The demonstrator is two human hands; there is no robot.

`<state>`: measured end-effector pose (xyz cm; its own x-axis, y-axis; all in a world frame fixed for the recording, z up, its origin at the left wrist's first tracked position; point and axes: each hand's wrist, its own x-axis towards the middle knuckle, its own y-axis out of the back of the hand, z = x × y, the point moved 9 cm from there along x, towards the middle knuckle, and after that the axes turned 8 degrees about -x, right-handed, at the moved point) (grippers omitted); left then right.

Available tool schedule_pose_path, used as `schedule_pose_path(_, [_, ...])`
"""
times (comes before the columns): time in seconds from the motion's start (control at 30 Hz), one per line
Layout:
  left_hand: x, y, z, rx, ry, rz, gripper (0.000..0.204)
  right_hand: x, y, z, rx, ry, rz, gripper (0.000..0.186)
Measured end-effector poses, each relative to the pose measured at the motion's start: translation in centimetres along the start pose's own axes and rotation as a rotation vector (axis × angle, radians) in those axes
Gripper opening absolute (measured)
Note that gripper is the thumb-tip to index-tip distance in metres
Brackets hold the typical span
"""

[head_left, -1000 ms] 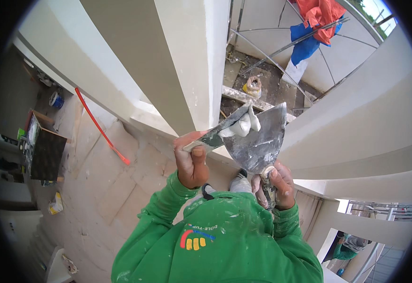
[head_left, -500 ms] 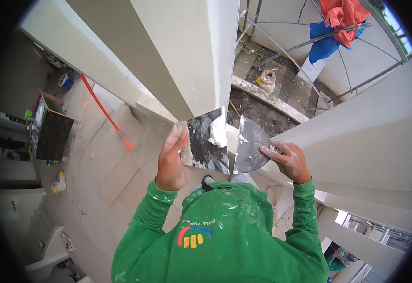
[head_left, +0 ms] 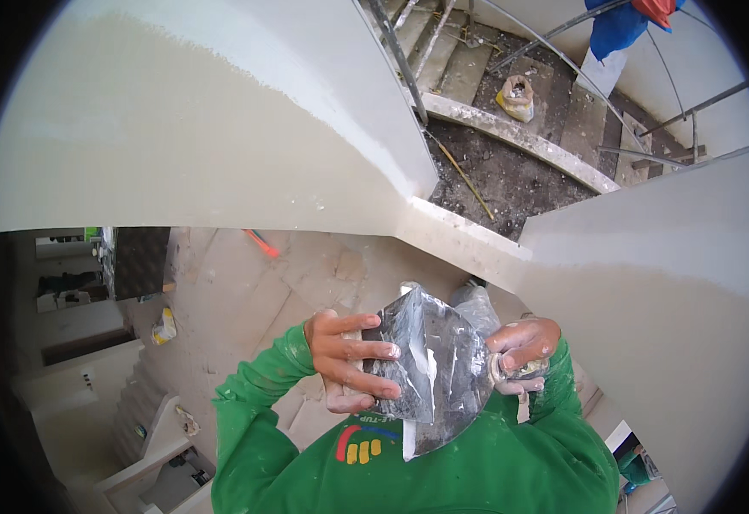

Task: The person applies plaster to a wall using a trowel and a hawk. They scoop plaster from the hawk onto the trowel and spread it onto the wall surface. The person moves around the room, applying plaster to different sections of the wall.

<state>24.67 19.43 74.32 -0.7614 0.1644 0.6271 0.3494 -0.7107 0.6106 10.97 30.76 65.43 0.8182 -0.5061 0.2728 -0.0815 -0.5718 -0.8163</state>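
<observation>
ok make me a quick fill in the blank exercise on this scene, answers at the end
1. The left hand holds the flat blade.
The paste smeared on it is ____.
2. The rounded scraper is in the ____ hand.
3. The sweatshirt is ____.
4. The open bag is nearer the picture's ____ edge than its bottom edge.

Missing words: white; right; green; top

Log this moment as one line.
left hand: holds rectangular blade | right hand: holds broad scraper | blade, scraper: overlapping | white compound: streak at overlap
</observation>
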Motion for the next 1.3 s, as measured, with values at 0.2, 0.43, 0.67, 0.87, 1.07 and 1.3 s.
schedule_pose_path(0.2, [-14.2,-5.6,-10.2,-0.046,0.559,-0.02,0.043,-7.9,5.7,-5.8,-0.148,0.325,0.639,0.034])
schedule_pose_path(0.43, [-30.5,-22.5,-16.5,-0.479,1.51,0.079,0.031,-15.5,36.4,0.5,-0.62,0.153,1.857,0.035])
schedule_pose_path(0.67, [-44.0,-33.2,-19.3,-0.511,1.926,0.054,0.033,-11.5,57.1,3.7,-0.91,0.293,1.953,0.048])
schedule_pose_path(0.87, [-47.8,-34.6,-18.6,-0.445,1.973,0.148,0.036,-10.4,63.3,4.2,-1.087,0.291,1.948,0.053])
schedule_pose_path(1.07, [-48.2,-35.3,-17.9,-0.475,2.014,0.18,0.035,-9.4,64.1,3.7,-1.017,0.332,1.924,0.055])
schedule_pose_path(1.3, [-47.0,-35.1,-18.5,-0.496,2.027,0.198,0.037,-7.8,64.8,4.0,-1.039,0.326,1.948,0.059])
